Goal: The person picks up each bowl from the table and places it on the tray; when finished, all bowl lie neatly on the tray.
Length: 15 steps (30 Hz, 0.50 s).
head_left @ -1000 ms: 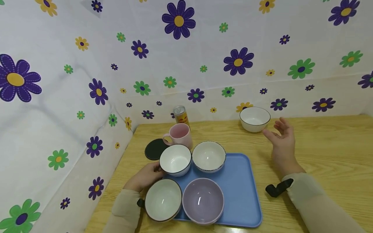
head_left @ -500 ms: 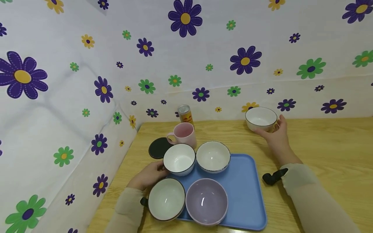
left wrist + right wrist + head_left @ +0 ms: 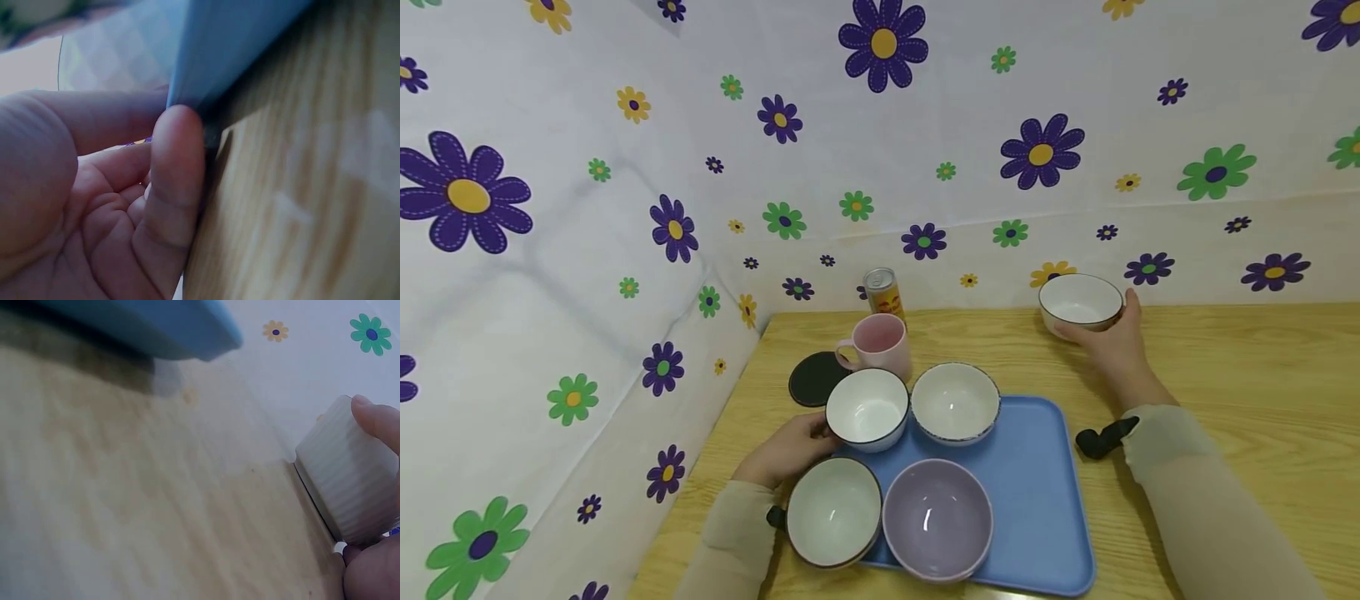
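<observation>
In the head view my right hand (image 3: 1112, 346) grips a white bowl with a dark rim (image 3: 1078, 302) at the back of the table, thumb on the near side and fingers around its right side. The right wrist view shows the bowl's ribbed outer wall (image 3: 347, 472), its base at the table surface. My left hand (image 3: 790, 448) is at the left edge of the blue tray (image 3: 1037, 492); in the left wrist view its fingers pinch the tray's rim (image 3: 200, 69). On the tray stand a white bowl (image 3: 868, 408), a speckled-rim bowl (image 3: 955, 404), a brown-rimmed bowl (image 3: 835, 512) and a purple bowl (image 3: 937, 518).
Behind the tray stand a pink mug (image 3: 883, 346) and a drink can (image 3: 883, 292). A black round coaster (image 3: 817, 379) lies left of the mug. Flower-patterned cloth (image 3: 955, 125) covers the walls at the back and left of the wooden table (image 3: 1247, 383).
My right hand has moved in from the right of the far white bowl and closed its fingers around it. The left hand stays at the tray; the head view has shifted slightly.
</observation>
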### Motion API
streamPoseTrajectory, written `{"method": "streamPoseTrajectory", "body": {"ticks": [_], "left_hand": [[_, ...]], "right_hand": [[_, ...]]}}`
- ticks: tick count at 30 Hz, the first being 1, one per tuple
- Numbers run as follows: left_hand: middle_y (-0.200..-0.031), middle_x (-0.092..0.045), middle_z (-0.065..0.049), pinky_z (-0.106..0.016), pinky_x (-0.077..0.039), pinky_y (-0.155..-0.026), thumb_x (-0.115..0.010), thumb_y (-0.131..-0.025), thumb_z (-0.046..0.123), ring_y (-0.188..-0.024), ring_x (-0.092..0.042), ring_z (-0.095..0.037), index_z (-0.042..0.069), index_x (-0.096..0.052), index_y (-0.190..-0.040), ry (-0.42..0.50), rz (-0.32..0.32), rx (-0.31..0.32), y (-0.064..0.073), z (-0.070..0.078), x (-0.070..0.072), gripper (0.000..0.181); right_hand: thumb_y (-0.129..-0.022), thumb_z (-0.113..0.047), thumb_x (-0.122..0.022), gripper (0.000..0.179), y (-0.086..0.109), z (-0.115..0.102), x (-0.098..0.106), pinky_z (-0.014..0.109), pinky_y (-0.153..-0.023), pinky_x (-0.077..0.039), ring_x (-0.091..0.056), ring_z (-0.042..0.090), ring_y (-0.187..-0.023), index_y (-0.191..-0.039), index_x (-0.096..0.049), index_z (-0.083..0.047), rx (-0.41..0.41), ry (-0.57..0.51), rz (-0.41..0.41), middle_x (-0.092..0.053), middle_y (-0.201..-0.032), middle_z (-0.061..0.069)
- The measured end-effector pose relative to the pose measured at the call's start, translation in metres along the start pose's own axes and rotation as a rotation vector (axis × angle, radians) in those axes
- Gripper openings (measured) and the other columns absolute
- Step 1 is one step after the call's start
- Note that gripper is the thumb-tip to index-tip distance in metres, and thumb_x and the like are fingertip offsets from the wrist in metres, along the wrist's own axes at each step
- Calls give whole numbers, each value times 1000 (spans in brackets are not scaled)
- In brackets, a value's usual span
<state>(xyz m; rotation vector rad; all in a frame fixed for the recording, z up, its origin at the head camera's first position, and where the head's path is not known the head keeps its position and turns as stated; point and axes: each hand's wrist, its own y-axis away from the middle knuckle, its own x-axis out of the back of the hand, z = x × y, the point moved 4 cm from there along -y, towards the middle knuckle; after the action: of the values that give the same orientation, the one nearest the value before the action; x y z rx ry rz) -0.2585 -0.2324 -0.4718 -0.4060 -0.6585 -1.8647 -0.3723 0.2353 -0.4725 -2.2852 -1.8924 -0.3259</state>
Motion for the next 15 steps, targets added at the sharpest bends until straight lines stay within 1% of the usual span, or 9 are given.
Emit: {"method": "streamPoseTrajectory", "body": {"ticks": [6, 9, 11, 15], "left_hand": [[-113, -68, -4, -35, -49, -90, -65, -98, 25, -101, -59, -18, 8, -64, -129, -8, 4, 16, -1, -2, -1, 36], [-113, -68, -4, -35, -49, -90, -65, -98, 25, -101, -60, -18, 9, -64, -130, -12, 7, 18, -2, -2, -1, 36], [-112, -68, -4, -35, -49, -89, -65, -98, 26, -100, -60, -18, 8, -64, -129, -11, 6, 14, -2, -1, -1, 36], [-112, -69, -4, -34, -49, -88, -65, -98, 26, -100, -60, -17, 8, -64, -129, -11, 5, 5, -2, -1, -1, 36]], "right_hand": [[-80, -47, -83, 134, -5, -3, -1, 59, -119, -15, -11, 45, -150, -157, 24, -20, 18, 53, -7, 2, -166, 20], [-80, -48, -83, 135, -6, -3, -2, 59, -119, -16, -11, 46, -150, -157, 24, -20, 16, 62, -2, 2, -166, 20], [-80, -48, -84, 132, -6, -2, -2, 59, -119, -19, -15, 45, -149, -159, 18, -18, 26, 62, 9, -3, -166, 20], [-79, -52, -82, 124, -3, -1, -3, 57, -118, -23, -23, 42, -147, -161, 3, -13, 33, 64, 29, -14, -164, 19]]}}
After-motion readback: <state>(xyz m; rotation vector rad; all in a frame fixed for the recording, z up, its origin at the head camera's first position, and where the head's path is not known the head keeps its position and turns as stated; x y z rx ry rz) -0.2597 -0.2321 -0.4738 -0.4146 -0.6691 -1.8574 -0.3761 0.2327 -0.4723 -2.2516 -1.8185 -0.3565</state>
